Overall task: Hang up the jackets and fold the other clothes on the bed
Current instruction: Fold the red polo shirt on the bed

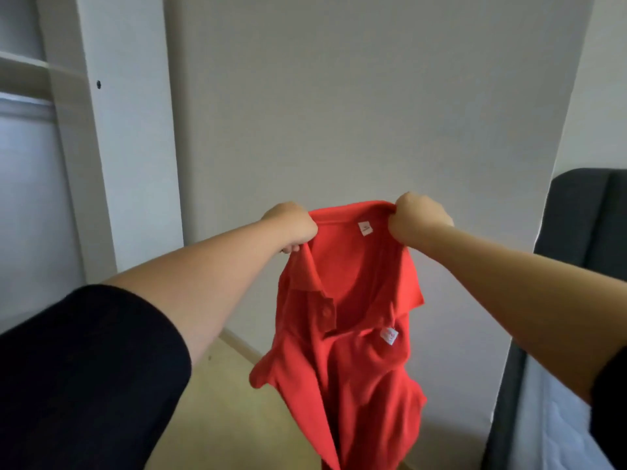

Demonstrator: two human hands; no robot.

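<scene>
Red polo shirt (pixel 342 320) hanging between both gripping hands.

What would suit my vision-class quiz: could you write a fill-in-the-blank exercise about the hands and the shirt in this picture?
1. The polo shirt held up in front of the wall is ____ in colour.
2. The number of hands gripping its top edge is ____: the left hand and the right hand.
3. The sleeve on the left arm is ____ in colour.

Missing words: red; two; black.
</scene>
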